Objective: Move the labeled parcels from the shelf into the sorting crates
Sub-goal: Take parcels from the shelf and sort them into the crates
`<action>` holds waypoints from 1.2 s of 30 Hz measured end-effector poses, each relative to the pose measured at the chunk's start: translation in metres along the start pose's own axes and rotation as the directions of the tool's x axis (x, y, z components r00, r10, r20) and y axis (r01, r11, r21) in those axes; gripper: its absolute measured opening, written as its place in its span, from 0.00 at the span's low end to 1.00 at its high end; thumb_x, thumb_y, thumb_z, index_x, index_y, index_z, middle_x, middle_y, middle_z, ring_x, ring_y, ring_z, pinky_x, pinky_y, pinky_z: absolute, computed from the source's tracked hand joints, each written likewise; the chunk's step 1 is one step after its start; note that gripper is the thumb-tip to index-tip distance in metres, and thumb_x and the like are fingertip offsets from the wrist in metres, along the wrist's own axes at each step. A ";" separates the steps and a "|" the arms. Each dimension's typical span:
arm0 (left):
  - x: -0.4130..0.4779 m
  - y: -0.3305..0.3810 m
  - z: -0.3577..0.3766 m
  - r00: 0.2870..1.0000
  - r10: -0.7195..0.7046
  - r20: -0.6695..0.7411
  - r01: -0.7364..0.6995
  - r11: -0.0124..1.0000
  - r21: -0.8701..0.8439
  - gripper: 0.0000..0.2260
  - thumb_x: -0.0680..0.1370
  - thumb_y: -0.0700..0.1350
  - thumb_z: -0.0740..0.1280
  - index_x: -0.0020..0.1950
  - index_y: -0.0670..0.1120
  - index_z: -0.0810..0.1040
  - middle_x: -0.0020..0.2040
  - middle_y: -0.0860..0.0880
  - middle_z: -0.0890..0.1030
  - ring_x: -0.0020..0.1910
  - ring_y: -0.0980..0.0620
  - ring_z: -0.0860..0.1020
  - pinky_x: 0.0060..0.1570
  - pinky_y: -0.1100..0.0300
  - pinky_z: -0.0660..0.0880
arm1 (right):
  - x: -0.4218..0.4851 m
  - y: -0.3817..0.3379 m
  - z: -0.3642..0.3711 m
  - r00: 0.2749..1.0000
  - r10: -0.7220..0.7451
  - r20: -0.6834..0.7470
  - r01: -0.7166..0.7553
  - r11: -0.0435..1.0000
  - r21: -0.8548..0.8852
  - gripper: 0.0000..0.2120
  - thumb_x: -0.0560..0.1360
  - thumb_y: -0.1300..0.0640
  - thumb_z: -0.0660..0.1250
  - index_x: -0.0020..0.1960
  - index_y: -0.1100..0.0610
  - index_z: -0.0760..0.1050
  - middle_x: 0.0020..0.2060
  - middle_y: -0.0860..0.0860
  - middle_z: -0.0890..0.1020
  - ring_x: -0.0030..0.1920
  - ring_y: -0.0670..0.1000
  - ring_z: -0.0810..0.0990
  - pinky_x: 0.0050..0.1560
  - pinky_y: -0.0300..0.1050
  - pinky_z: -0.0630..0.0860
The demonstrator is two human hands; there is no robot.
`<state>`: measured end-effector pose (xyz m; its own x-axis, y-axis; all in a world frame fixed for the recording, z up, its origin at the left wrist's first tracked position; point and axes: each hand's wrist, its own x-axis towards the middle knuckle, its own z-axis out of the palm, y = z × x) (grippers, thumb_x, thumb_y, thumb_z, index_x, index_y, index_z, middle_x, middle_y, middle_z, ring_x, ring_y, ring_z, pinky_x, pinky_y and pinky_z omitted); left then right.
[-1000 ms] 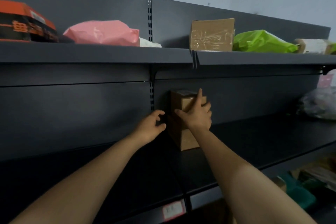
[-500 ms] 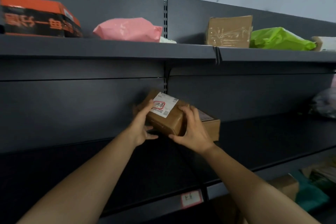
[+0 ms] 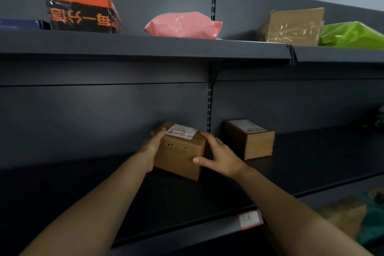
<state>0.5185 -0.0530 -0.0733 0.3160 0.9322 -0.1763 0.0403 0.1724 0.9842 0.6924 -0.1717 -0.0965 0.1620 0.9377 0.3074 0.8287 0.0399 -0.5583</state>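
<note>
Lower shelf [image 3: 311, 162]: two small brown cardboard parcels, close together.

Near parcel [image 3: 178, 160] is left of the slotted upright. Left hand [image 3: 153, 147] curls its fingers over the top left edge. Right hand [image 3: 221, 157] clasps the right corner, thumb on the front face. Cannot tell whether the base touches the shelf. One white label [image 3: 181, 132] on top, red mark, print too blurred to read.

Second parcel [image 3: 249, 141] stands just to the right, no hand on it; its pale top label is unreadable.

Upper shelf [image 3: 145, 45]:
- one orange-and-black box [image 3: 83, 12], orange characters upside down
- one pink mailer bag [image 3: 182, 25]
- one taped carton [image 3: 291, 27]
- one green bag [image 3: 351, 35]

One red-bordered shelf tag [image 3: 250, 219], writing illegible.
</note>
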 end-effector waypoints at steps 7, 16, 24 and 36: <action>0.022 -0.003 0.018 0.927 0.326 -0.187 -0.212 0.863 0.458 0.23 0.78 0.55 0.60 0.72 0.55 0.60 0.71 0.44 0.66 0.68 0.41 0.65 0.68 0.43 0.59 | -0.001 0.020 -0.031 0.888 0.055 -0.457 -0.240 0.902 -0.358 0.26 0.79 0.41 0.59 0.72 0.53 0.65 0.69 0.58 0.67 0.70 0.60 0.65 0.67 0.54 0.67; 0.011 -0.001 0.056 0.669 0.743 0.017 -0.419 0.358 0.834 0.13 0.78 0.49 0.60 0.62 0.56 0.72 0.65 0.51 0.70 0.68 0.50 0.63 0.66 0.47 0.53 | 0.020 0.077 -0.068 0.646 0.677 -0.352 -0.703 0.708 0.070 0.52 0.67 0.37 0.73 0.78 0.45 0.42 0.75 0.61 0.49 0.74 0.66 0.54 0.66 0.65 0.63; 0.014 0.001 0.063 0.763 0.636 0.119 -0.451 0.391 0.803 0.10 0.78 0.49 0.59 0.57 0.57 0.76 0.63 0.52 0.73 0.68 0.50 0.63 0.69 0.47 0.52 | 0.002 0.082 -0.053 0.762 0.467 -0.449 -0.470 0.875 0.112 0.49 0.64 0.46 0.76 0.76 0.52 0.51 0.69 0.58 0.57 0.69 0.65 0.59 0.65 0.58 0.67; 0.002 0.001 0.059 0.808 0.520 0.275 -0.579 0.621 0.528 0.12 0.77 0.48 0.60 0.42 0.65 0.79 0.58 0.54 0.77 0.61 0.48 0.72 0.67 0.38 0.62 | -0.026 0.062 -0.037 0.829 0.159 -0.536 -0.162 0.986 0.043 0.53 0.60 0.45 0.80 0.75 0.49 0.52 0.71 0.53 0.51 0.72 0.60 0.61 0.69 0.56 0.69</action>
<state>0.5749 -0.0697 -0.0712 0.5374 0.7557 0.3742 0.3423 -0.6011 0.7222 0.7595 -0.2060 -0.1103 0.5537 0.5984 0.5791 0.7678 -0.0978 -0.6331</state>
